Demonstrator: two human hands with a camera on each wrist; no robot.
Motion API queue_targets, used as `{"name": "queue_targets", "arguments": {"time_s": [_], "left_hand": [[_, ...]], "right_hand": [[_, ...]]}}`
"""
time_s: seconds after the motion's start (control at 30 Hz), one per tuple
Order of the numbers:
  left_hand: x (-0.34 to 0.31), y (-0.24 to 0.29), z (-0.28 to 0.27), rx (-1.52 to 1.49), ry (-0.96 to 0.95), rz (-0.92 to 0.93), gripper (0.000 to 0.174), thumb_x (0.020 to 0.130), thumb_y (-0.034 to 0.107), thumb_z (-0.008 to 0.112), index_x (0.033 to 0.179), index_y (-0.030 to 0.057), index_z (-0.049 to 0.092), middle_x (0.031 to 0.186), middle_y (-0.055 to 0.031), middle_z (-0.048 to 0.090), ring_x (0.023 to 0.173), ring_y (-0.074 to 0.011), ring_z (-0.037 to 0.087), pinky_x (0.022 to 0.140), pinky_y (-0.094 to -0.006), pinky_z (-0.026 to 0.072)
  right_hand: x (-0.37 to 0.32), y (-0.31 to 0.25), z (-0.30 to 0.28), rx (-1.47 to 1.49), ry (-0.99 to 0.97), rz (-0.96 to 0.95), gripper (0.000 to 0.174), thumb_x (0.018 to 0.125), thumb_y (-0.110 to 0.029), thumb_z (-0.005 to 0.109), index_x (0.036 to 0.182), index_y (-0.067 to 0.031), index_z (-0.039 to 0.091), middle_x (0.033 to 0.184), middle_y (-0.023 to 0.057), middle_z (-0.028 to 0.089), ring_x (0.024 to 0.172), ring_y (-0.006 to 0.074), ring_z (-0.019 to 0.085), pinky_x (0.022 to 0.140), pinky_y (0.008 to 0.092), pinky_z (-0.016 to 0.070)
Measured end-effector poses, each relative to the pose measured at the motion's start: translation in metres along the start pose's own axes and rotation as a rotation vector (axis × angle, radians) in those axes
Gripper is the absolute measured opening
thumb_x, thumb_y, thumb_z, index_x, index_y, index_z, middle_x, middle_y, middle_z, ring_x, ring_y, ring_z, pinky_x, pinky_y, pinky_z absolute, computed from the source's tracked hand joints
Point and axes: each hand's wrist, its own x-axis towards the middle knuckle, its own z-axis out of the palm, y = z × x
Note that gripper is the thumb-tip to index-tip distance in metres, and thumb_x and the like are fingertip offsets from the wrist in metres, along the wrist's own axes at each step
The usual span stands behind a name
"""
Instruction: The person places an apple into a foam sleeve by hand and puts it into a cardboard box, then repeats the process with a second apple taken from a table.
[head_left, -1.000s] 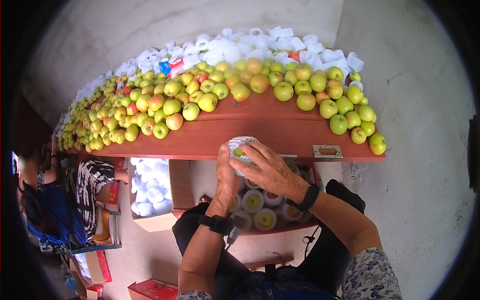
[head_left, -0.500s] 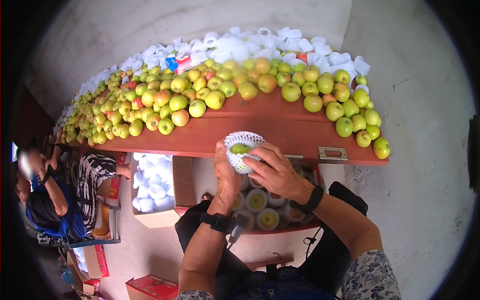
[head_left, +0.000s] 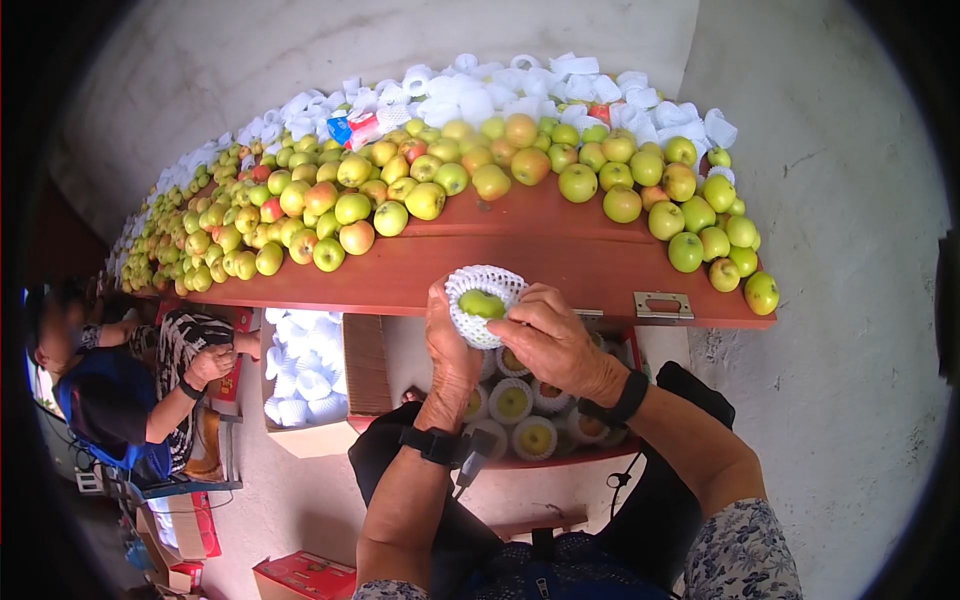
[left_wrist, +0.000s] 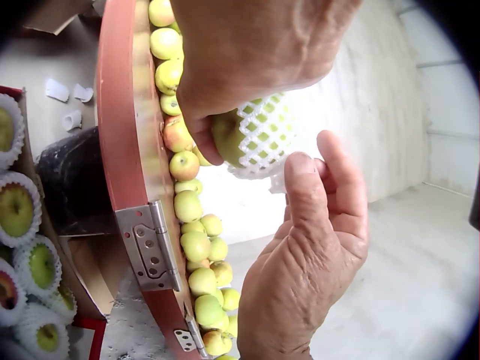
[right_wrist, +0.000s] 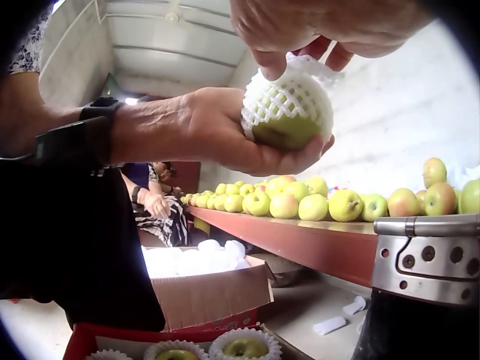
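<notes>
A green apple [head_left: 482, 303] sits inside a white foam net sleeve [head_left: 470, 325], its upper face showing through the sleeve's open end. My left hand [head_left: 450, 335] holds the apple from the left and below, fingers curved round it in the right wrist view. The fingertips of my right hand [head_left: 555, 340] pinch the sleeve's rim on its right side. In the left wrist view the mesh [left_wrist: 264, 135] covers about half of the apple, and the bare half lies against the left hand [left_wrist: 255, 52]. Both hands are just in front of the table edge.
Many loose apples [head_left: 352, 208] cover the red-brown table [head_left: 480, 250], with foam sleeves [head_left: 575, 66] heaped behind. Below stand a box of sleeved apples [head_left: 625, 440] and a carton of sleeves [head_left: 370, 370]. Metal hinges [head_left: 664, 305] line the edge. Another person [head_left: 120, 390] sits at left.
My right fingers, spread across the apple earlier, have drawn back to the sleeve's right rim, and more of the apple shows in the opening. The person at left has lowered an arm.
</notes>
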Motion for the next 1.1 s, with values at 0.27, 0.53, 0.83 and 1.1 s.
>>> {"name": "queue_targets", "arguments": {"time_s": [0.27, 0.53, 0.83, 1.1], "left_hand": [[0.001, -0.002, -0.005, 0.009, -0.053, 0.006, 0.048, 0.102, 0.041, 0.033, 0.122, 0.0009, 0.048, 0.113, -0.0133, 0.058, 0.103, -0.0248, 0.058, 0.092, -0.0385, 0.0475], [-0.004, -0.002, 0.000, 0.166, -0.136, 0.058, 0.048, 0.101, 0.041, 0.034, 0.122, 0.0003, 0.049, 0.113, -0.0142, 0.057, 0.104, -0.0230, 0.057, 0.093, -0.0357, 0.0457], [-0.004, -0.005, 0.001, 0.178, -0.157, 0.081, 0.048, 0.102, 0.040, 0.032, 0.122, -0.0001, 0.049, 0.113, -0.0146, 0.058, 0.104, -0.0238, 0.058, 0.093, -0.0369, 0.0467], [-0.006, -0.002, 0.002, -0.009, -0.144, 0.005, 0.051, 0.101, 0.045, 0.034, 0.122, 0.0011, 0.047, 0.116, -0.0162, 0.058, 0.106, -0.0263, 0.058, 0.095, -0.0398, 0.0469]], "right_hand": [[0.007, -0.007, -0.010, 0.102, 0.020, 0.065, 0.027, 0.073, 0.000, 0.069, 0.099, -0.0020, 0.065, 0.091, 0.0083, 0.057, 0.087, 0.0289, 0.055, 0.078, 0.0397, 0.0474], [0.001, -0.004, -0.010, 0.270, 0.014, 0.462, 0.022, 0.082, -0.005, 0.067, 0.103, -0.0027, 0.062, 0.091, 0.0129, 0.059, 0.072, 0.0272, 0.056, 0.066, 0.0374, 0.0472], [0.002, -0.002, -0.015, 0.178, -0.053, 0.460, 0.042, 0.079, -0.015, 0.070, 0.118, -0.0045, 0.057, 0.110, 0.0175, 0.052, 0.088, 0.0321, 0.059, 0.077, 0.0389, 0.0500], [-0.001, -0.001, -0.011, 0.285, -0.113, 0.521, 0.056, 0.080, -0.022, 0.071, 0.128, -0.0040, 0.050, 0.117, 0.0167, 0.050, 0.104, 0.0324, 0.054, 0.088, 0.0399, 0.0471]]}}
